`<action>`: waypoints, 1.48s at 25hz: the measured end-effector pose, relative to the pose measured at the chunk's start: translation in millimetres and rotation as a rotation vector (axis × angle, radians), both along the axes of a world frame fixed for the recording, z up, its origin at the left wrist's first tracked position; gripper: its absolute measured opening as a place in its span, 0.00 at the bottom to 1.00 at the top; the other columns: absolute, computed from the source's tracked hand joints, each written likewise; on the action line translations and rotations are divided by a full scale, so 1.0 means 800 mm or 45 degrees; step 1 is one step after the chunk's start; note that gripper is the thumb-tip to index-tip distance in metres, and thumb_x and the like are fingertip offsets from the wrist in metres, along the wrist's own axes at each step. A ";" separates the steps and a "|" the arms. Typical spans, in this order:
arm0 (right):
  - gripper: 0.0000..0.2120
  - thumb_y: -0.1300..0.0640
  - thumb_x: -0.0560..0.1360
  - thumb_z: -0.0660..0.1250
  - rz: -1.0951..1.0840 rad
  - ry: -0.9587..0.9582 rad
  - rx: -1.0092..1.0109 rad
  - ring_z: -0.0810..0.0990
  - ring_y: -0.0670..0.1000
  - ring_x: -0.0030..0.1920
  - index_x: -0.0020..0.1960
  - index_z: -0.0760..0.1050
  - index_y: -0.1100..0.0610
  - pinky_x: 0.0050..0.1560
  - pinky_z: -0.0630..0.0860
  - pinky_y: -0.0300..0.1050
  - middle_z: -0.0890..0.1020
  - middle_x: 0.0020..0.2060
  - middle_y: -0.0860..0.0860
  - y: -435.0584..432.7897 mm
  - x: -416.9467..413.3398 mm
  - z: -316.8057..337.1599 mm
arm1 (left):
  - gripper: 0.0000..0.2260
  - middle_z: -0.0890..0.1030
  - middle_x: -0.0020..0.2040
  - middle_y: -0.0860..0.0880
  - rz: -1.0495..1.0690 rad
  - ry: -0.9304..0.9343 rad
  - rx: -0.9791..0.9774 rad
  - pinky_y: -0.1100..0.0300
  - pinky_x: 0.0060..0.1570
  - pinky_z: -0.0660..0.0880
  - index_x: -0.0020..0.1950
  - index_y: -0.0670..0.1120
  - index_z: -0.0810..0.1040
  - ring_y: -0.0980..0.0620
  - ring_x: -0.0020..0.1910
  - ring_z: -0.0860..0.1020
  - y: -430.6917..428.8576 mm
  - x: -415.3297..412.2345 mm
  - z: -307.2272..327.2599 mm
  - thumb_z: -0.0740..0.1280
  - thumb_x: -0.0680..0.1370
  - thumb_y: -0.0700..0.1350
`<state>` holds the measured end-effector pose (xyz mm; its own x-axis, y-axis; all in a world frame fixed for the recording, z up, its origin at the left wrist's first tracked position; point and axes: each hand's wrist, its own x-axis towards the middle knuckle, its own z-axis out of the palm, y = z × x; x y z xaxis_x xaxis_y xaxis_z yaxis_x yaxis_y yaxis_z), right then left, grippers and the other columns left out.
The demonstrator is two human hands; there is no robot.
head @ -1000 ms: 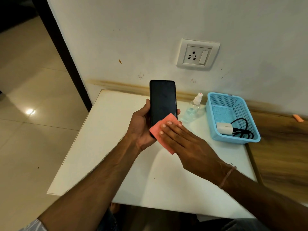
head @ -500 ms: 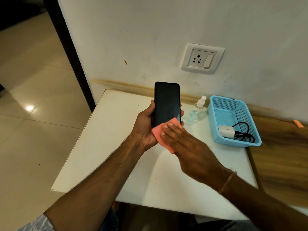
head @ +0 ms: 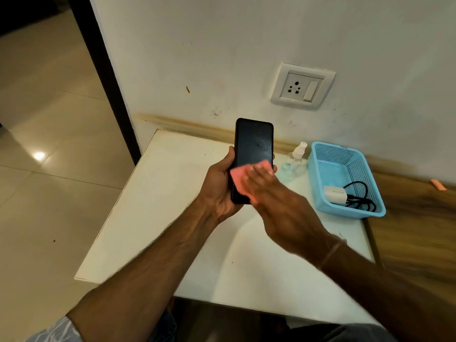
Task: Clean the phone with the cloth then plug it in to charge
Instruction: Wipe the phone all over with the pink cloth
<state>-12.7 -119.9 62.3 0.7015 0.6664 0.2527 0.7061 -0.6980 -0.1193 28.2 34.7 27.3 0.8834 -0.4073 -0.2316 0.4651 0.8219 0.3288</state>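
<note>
My left hand (head: 218, 191) grips a black phone (head: 253, 144) upright above the white table, screen toward me, with small droplets on the glass. My right hand (head: 276, 201), blurred with motion, presses a pink cloth (head: 238, 177) flat against the lower part of the screen with straight fingers. A white charger adapter (head: 334, 195) with a black cable (head: 359, 196) lies in the blue basket (head: 320, 178) to the right. A white wall socket (head: 303, 86) with a switch is on the wall above.
A clear spray bottle (head: 294, 162) stands between the phone and the basket. The white table (head: 160, 206) meets a wooden surface (head: 414, 233) on the right. Tiled floor (head: 49, 169) lies to the left.
My right hand and the cloth have slid up and left across the lower screen, now blurred. The phone stays in my left hand.
</note>
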 end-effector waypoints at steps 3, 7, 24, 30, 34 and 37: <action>0.22 0.55 0.83 0.53 -0.305 0.074 0.125 0.52 0.49 0.77 0.77 0.56 0.57 0.74 0.49 0.41 0.56 0.76 0.53 0.038 0.066 0.032 | 0.21 0.84 0.59 0.42 0.067 -0.035 -0.025 0.49 0.58 0.80 0.63 0.42 0.83 0.44 0.56 0.84 0.001 -0.002 0.000 0.58 0.84 0.54; 0.23 0.53 0.84 0.50 -0.414 0.096 0.160 0.48 0.49 0.77 0.77 0.52 0.57 0.71 0.41 0.38 0.52 0.77 0.52 0.068 0.098 0.037 | 0.19 0.83 0.62 0.43 0.108 -0.032 0.019 0.47 0.67 0.74 0.64 0.45 0.82 0.43 0.60 0.82 0.003 -0.002 -0.001 0.58 0.84 0.54; 0.24 0.56 0.83 0.53 -0.410 0.075 0.283 0.47 0.54 0.77 0.77 0.52 0.59 0.76 0.53 0.53 0.52 0.77 0.55 0.083 0.070 0.022 | 0.21 0.81 0.65 0.42 0.126 -0.059 0.033 0.47 0.64 0.77 0.68 0.45 0.79 0.42 0.63 0.80 0.009 -0.002 0.000 0.59 0.83 0.55; 0.24 0.58 0.80 0.57 -0.128 -0.006 0.163 0.54 0.53 0.76 0.75 0.59 0.61 0.73 0.60 0.52 0.60 0.75 0.55 0.030 -0.031 -0.030 | 0.33 0.77 0.66 0.39 0.061 -0.070 0.023 0.45 0.66 0.71 0.76 0.38 0.68 0.40 0.61 0.77 0.007 0.002 -0.002 0.56 0.82 0.63; 0.24 0.55 0.84 0.50 -0.567 0.107 0.325 0.45 0.50 0.77 0.77 0.50 0.59 0.76 0.48 0.50 0.51 0.77 0.55 0.044 0.058 0.025 | 0.24 0.83 0.61 0.42 0.123 -0.101 0.171 0.48 0.58 0.80 0.66 0.45 0.81 0.44 0.57 0.83 -0.003 -0.004 0.000 0.60 0.81 0.61; 0.24 0.55 0.84 0.51 -0.397 0.084 0.288 0.42 0.51 0.76 0.77 0.50 0.58 0.77 0.45 0.49 0.49 0.77 0.54 0.074 0.068 0.030 | 0.23 0.79 0.68 0.43 0.093 -0.075 0.186 0.48 0.68 0.73 0.68 0.47 0.79 0.45 0.64 0.79 -0.005 -0.009 0.002 0.60 0.83 0.60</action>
<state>41.3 -60.7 86.3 0.8811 0.3513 0.3164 0.4499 -0.8288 -0.3327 21.3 30.9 28.6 0.9233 -0.3070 -0.2307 0.3821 0.7944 0.4722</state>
